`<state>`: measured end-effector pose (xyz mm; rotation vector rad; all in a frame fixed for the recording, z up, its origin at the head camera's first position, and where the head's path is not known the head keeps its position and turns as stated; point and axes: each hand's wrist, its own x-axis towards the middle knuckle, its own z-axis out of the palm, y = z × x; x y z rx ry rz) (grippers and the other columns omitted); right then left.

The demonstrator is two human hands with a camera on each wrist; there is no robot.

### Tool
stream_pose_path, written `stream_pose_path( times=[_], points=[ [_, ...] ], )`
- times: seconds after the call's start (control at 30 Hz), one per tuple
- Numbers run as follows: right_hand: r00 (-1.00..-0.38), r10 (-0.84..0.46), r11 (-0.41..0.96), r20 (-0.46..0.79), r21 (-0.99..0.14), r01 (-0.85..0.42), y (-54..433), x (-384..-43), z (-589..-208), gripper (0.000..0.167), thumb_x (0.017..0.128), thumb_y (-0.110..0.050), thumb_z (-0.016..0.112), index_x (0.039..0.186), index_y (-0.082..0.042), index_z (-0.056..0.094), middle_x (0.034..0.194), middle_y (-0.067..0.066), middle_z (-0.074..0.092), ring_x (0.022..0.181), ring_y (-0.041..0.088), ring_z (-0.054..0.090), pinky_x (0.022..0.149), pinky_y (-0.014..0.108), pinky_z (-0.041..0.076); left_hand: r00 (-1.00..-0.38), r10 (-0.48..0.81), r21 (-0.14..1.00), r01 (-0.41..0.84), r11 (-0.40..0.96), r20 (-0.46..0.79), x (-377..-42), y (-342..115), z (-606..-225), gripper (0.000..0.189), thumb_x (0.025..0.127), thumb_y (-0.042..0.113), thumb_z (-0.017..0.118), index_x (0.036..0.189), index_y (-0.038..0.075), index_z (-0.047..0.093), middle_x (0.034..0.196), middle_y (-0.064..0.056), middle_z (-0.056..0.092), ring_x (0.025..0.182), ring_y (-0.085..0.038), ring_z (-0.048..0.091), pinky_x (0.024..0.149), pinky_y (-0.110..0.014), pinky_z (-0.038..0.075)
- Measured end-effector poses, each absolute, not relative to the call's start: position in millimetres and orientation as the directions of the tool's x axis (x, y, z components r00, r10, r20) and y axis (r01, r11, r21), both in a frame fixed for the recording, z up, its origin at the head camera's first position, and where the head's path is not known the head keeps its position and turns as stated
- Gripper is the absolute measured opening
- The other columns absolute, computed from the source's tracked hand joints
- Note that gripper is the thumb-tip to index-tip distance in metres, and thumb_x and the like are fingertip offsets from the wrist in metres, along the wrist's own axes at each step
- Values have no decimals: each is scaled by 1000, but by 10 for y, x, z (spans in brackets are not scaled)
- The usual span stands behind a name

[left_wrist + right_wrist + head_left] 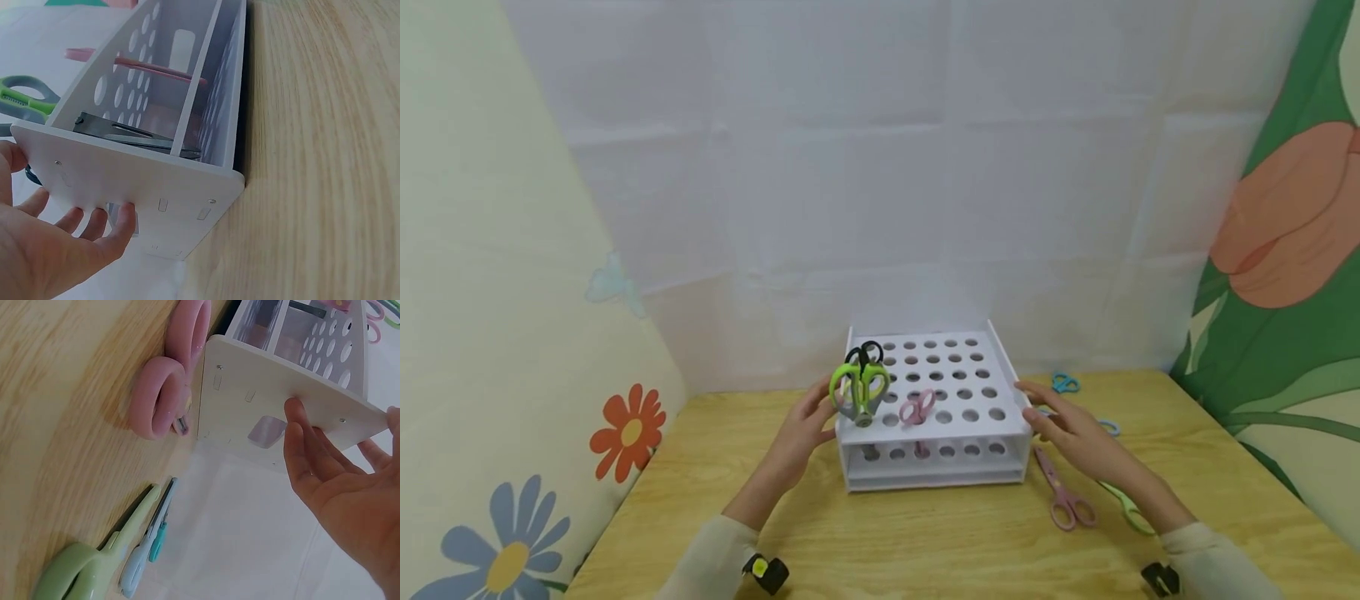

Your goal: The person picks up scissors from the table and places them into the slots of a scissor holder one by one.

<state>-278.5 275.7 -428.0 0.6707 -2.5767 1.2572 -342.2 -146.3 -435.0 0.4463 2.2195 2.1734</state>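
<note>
A white two-tier rack with round holes stands on the table between both hands. My left hand touches its left side wall, fingertips spread over the panel in the left wrist view. On the opposite wall, my right hand rests its fingertips near an oval cutout. Green-and-grey scissors sit handles up in the front left corner, with black-handled scissors behind them. Small pink scissors lean in a front hole. Their metal blades and pink blades hang down inside the rack.
Right of the rack lie large pink scissors, light green scissors partly under the right forearm, light blue scissors and teal scissors. A white cloth hangs behind the wooden table.
</note>
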Motion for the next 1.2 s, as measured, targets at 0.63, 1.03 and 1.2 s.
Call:
stream_pose_path(
  times=[0.63,1.03,1.2],
  points=[
    [-874,-341,521,345,-705,-482,2782,-2744,-4274,49,110,-25,49,156,-13,39,136,24,56,110,31,65,83,44,56,-949,120,954,298,26,293,-3386,-1360,-4481,48,102,12,47,150,17,50,150,-12,46,128,-36,51,88,-50,53],
    [-878,-347,626,330,-616,-479,3129,-2894,-4111,45,110,-23,46,149,0,46,125,14,65,100,30,67,78,42,56,-948,127,956,293,-17,293,-3426,-1315,-4479,48,102,14,49,149,20,51,148,-10,46,122,-29,52,90,-53,51],
    [-892,-339,715,300,-534,-451,3313,-2964,-4214,46,107,-23,55,142,6,51,123,20,65,101,34,66,76,46,55,-950,129,959,282,-29,283,-3418,-1332,-4472,48,101,12,49,149,18,50,148,-11,46,122,-30,52,90,-53,51]
  ],
)
